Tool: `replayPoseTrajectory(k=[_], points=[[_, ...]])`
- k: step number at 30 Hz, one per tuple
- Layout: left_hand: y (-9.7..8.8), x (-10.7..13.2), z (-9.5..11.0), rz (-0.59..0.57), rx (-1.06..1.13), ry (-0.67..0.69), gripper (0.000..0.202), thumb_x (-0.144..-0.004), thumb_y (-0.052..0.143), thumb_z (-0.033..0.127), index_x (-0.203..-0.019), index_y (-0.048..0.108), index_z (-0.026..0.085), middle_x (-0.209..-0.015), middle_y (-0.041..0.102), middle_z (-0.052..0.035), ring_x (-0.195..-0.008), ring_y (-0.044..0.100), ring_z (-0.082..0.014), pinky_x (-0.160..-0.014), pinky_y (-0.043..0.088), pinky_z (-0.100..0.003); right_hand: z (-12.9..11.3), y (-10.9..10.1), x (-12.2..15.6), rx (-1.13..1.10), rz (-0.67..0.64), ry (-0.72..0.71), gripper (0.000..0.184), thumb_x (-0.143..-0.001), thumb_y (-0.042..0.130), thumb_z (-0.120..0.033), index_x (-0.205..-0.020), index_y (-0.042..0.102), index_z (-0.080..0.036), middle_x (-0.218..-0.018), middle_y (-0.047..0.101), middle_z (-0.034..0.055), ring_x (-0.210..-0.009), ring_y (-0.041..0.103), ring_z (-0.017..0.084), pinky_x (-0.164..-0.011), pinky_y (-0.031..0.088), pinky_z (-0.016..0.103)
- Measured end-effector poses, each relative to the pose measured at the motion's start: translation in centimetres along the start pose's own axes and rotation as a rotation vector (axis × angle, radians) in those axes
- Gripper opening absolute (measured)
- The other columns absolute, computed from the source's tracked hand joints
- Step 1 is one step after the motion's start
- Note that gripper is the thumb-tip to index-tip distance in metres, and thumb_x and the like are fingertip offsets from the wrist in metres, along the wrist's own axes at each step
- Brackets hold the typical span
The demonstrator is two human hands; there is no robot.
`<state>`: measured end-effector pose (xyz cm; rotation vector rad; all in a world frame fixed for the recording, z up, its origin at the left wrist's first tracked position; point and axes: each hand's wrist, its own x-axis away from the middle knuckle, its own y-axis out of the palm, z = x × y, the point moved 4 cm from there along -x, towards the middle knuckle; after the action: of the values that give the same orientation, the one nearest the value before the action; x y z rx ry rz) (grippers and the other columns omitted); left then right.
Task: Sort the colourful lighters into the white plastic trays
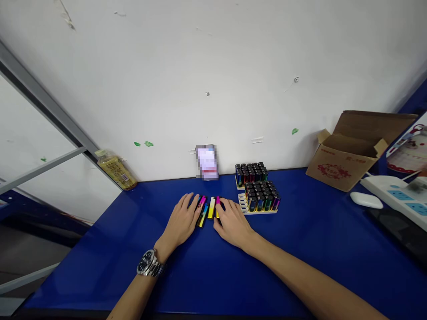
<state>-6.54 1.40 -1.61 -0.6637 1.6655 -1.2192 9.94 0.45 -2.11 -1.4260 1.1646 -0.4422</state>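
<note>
Several colourful lighters [208, 209] lie side by side on the blue table [300, 249], between my two hands. My left hand [182, 220], with a wristwatch [148, 263] on the wrist, lies flat with fingers stretched out and touches the lighters' left side. On the right side of the row rests my right hand [233, 222], fingers extended and lying partly over the lighters. Just to the right stand two trays packed with upright lighters, one nearer [262, 198] and one behind it [251, 174].
A phone [207, 162] leans against the white wall behind the lighters. A yellow drink bottle [116, 171] lies at the back left. At the right are an open cardboard box [353, 151], a white mouse [366, 200] and a power strip [396, 195].
</note>
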Motion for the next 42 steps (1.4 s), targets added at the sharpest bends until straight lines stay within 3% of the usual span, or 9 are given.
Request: replayPoseTrajectory(k=[3,8,12,15,24,31,35,38,42], points=[[1.6,0.0,0.3,-0.066,0.126,0.055,0.050,-0.098,0.023,0.037,-0.137,0.038,0.011,-0.142,0.041,-0.0161,-0.138,0.030,-0.0279,-0.106,0.038,-0.045,0.0,-0.1,0.0,-0.002,-0.007,0.003,0.029,-0.086,0.047,-0.021,-0.112,0.056,-0.012,-0.120,0.055,0.0170,-0.110,0.051,0.030,-0.089,0.045,0.045],[1.7,-0.1,1.1,-0.047,0.109,-0.023,0.049,-0.097,0.024,0.039,-0.133,0.041,0.010,-0.139,0.045,-0.0179,-0.135,0.034,-0.0293,-0.103,0.039,-0.048,-0.1,-0.1,0.0,-0.005,0.001,0.001,0.028,-0.086,0.048,-0.021,-0.112,0.055,-0.014,-0.118,0.055,0.0163,-0.109,0.051,0.029,-0.088,0.045,0.044],[-1.2,0.3,2.2,0.107,-0.011,-0.123,0.035,-0.095,0.030,0.029,-0.105,0.058,0.011,-0.109,0.062,-0.0167,-0.106,0.057,-0.0267,-0.089,0.046,-0.042,0.0,0.0,0.0,-0.013,0.013,0.002,0.027,-0.085,0.048,-0.021,-0.111,0.055,-0.014,-0.115,0.056,0.0155,-0.109,0.051,0.029,-0.087,0.045,0.044],[-2.2,1.2,3.1,0.074,-0.102,-0.195,0.029,-0.092,0.037,0.030,-0.078,0.058,0.016,-0.076,0.060,-0.0100,-0.078,0.058,-0.0238,-0.073,0.047,-0.038,0.0,0.0,0.0,-0.020,0.013,0.002,0.028,-0.085,0.048,-0.020,-0.111,0.054,-0.015,-0.114,0.056,0.0149,-0.109,0.050,0.029,-0.087,0.045,0.043],[-0.7,1.6,3.6,-0.142,-0.025,-0.339,0.012,-0.090,0.043,0.023,-0.086,0.053,0.017,-0.075,0.061,-0.0058,-0.067,0.060,-0.0207,-0.056,0.044,-0.030,-0.1,-0.1,0.0,-0.012,0.002,0.004,0.027,-0.086,0.047,-0.021,-0.110,0.055,-0.013,-0.115,0.055,0.0155,-0.107,0.051,0.028,-0.087,0.045,0.043],[-0.9,1.6,4.6,-0.039,-0.197,0.035,0.032,-0.095,0.030,0.020,-0.111,0.057,0.015,-0.100,0.063,-0.0145,-0.091,0.060,-0.0258,-0.078,0.047,-0.038,0.0,0.0,0.0,-0.023,0.017,0.002,0.026,-0.085,0.049,-0.021,-0.110,0.054,-0.014,-0.113,0.055,0.0149,-0.108,0.050,0.028,-0.087,0.044,0.043],[-1.2,1.3,4.3,-0.025,-0.132,0.053,0.034,-0.096,0.033,0.031,-0.111,0.060,0.015,-0.106,0.062,-0.0160,-0.097,0.058,-0.0275,-0.078,0.048,-0.039,0.0,0.0,0.1,-0.022,0.019,0.000,0.026,-0.085,0.048,-0.021,-0.110,0.054,-0.014,-0.113,0.055,0.0152,-0.108,0.050,0.028,-0.087,0.044,0.043],[-1.2,0.6,2.8,0.014,0.023,0.014,0.040,-0.096,0.033,0.037,-0.121,0.055,0.017,-0.121,0.057,-0.0164,-0.111,0.054,-0.0271,-0.089,0.047,-0.042,0.0,0.0,0.1,-0.033,0.034,-0.010,0.027,-0.085,0.049,-0.022,-0.111,0.053,-0.014,-0.113,0.055,0.0151,-0.109,0.050,0.028,-0.087,0.045,0.044],[0.5,-0.1,0.2,-0.080,0.158,-0.003,0.058,-0.093,0.035,0.050,-0.140,0.037,0.016,-0.147,0.034,-0.0180,-0.137,0.031,-0.0310,-0.105,0.037,-0.048,0.1,0.0,0.1,-0.039,0.066,0.003,0.032,-0.085,0.050,-0.023,-0.115,0.051,-0.013,-0.115,0.055,0.0158,-0.110,0.049,0.028,-0.087,0.045,0.043]])
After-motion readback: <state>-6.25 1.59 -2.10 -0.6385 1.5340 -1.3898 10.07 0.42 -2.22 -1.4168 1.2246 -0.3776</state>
